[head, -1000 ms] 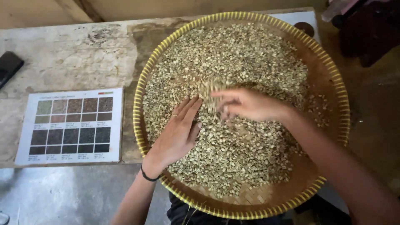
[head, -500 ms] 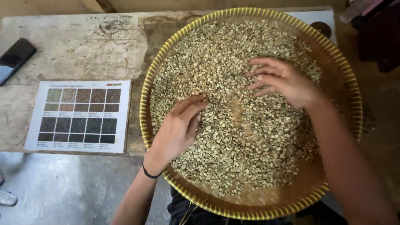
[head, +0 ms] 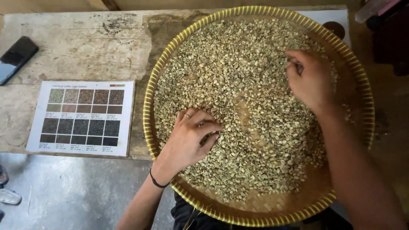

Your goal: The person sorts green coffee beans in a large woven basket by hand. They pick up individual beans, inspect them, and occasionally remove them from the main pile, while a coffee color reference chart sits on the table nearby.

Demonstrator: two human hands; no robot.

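Note:
A big round woven tray with a yellow rim [head: 150,85] holds a thick layer of pale green beans [head: 238,76]. My left hand [head: 189,138] rests palm down on the beans at the tray's left side, its fingers curled over them. My right hand [head: 307,79] lies on the beans near the upper right rim, with the fingertips pinched together among them. Whether either hand grips any bean is hidden by the fingers. A thin black band circles my left wrist.
The tray sits on a worn wooden table [head: 76,47]. A printed chart of dark colour swatches [head: 81,117] lies left of the tray. A dark phone [head: 15,57] lies at the far left edge. Grey floor [head: 76,191] shows below the table.
My right hand has swept from the tray's middle to the upper right rim. The left hand has curled its fingers and stayed on the left side of the beans.

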